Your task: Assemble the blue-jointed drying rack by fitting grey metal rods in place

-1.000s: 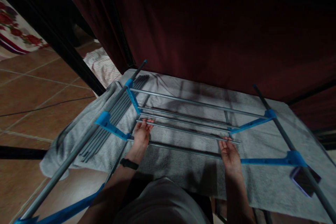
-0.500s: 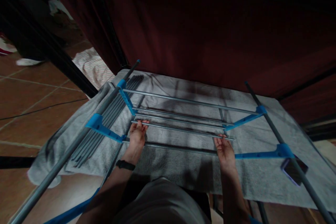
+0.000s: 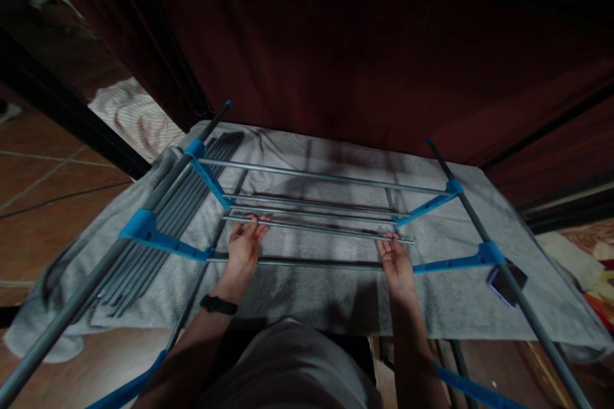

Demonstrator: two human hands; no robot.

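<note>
A thin grey metal rod (image 3: 316, 228) lies level across both my hands, held above the grey blanket. My left hand (image 3: 244, 244) pinches it near its left end, and a dark band circles that wrist. Close to the right end, the fingers of my right hand (image 3: 396, 259) close on the rod. Around it stands a rack frame of grey tubes with blue plastic brackets, such as the left bracket (image 3: 167, 241) and the right bracket (image 3: 451, 261). Just beyond the held rod, other thin rods (image 3: 311, 213) span between the far brackets.
A bundle of loose grey tubes (image 3: 185, 211) lies on the blanket (image 3: 316, 300) at the left. At the right, a phone (image 3: 507, 282) rests behind a frame tube. A dark red curtain (image 3: 336, 64) hangs behind the table. Tiled floor shows at the left.
My view has turned a little to the right, so everything sits further left. Both hands keep hold of the rod, which has barely moved relative to the frame.
</note>
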